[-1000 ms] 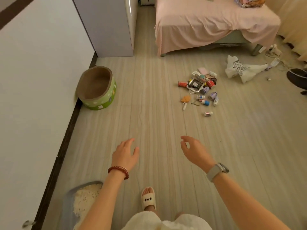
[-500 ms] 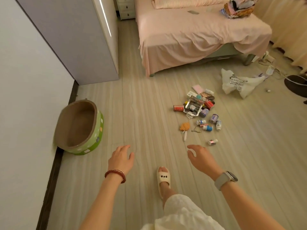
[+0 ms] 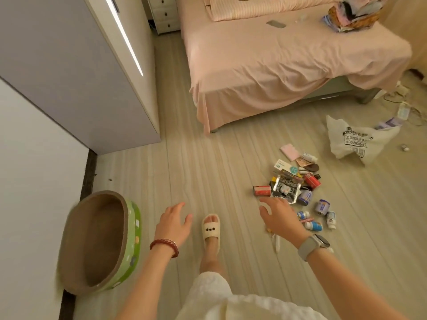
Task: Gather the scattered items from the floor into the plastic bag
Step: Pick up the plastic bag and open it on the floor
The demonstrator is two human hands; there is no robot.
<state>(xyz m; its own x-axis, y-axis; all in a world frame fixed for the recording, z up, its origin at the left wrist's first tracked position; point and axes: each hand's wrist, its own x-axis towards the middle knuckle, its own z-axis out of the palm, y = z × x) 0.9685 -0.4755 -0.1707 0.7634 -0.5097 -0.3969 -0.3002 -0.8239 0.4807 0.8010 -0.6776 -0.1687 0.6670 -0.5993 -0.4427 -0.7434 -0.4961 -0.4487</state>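
Note:
A heap of scattered items (image 3: 293,181) lies on the wood floor at the right: small bottles, red cans, a silver foil packet, boxes and a pink pad. Beyond it, near the foot of the bed, a crumpled white plastic bag (image 3: 358,142) with black print lies flat. My right hand (image 3: 279,218), with a watch on the wrist, hovers just in front of the heap with fingers spread and nothing in it. My left hand (image 3: 173,225), with a red bead bracelet, hangs apart over bare floor, also holding nothing. My hand covers part of a small item.
A pink-sheeted bed (image 3: 288,65) fills the upper right. A grey cabinet (image 3: 80,84) stands at the left, and a green round cat bed (image 3: 101,243) sits against the wall. My slippered foot (image 3: 210,229) steps between my hands. Cables and a power strip (image 3: 404,109) lie beside the bag.
I have walked forward, so the heap and bag are much closer. My right hand has come up to the near edge of the heap. Both hands stay empty.

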